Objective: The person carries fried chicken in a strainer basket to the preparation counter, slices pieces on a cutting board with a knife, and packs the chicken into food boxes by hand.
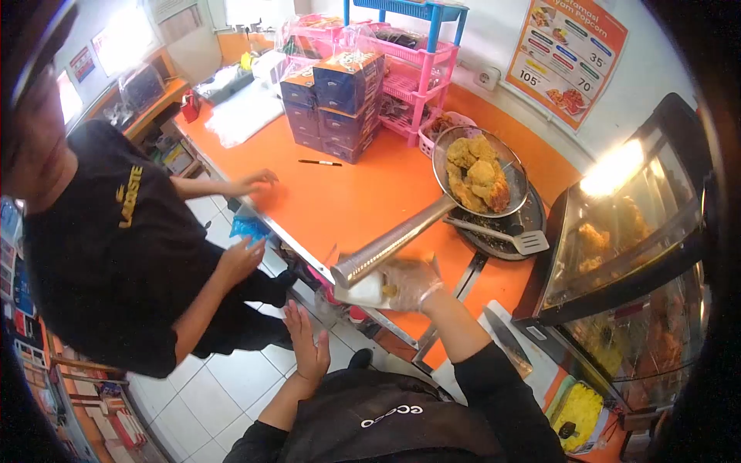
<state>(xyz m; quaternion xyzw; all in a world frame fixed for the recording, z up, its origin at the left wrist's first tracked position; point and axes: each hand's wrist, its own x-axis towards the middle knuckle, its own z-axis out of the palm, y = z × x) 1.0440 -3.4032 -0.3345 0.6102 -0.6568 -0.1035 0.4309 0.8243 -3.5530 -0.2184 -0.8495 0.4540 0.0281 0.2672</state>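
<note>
My right hand (pixel 413 284), in a clear plastic glove, grips a white paper-like container (pixel 359 293) at the counter's front edge; the strainer handle partly hides it. Bare and with fingers stretched out, my left hand (pixel 308 345) is held low over the floor, touching nothing. A long-handled metal strainer (pixel 390 245) holds several pieces of fried chicken (pixel 480 176). Its basket lies over a round dark pan (pixel 532 212), and its handle reaches out above the container. A slotted spatula (pixel 531 242) rests across the pan's rim.
A co-worker (pixel 116 255) stands at left, both hands near the orange counter (pixel 309 204). Stacked dark-blue boxes (pixel 347 96), a pen (pixel 319 163) and a pink rack (pixel 421 96) are farther back. At right are a lit display case (pixel 617 231), a knife (pixel 507 339) and a yellow-filled tray (pixel 579 413).
</note>
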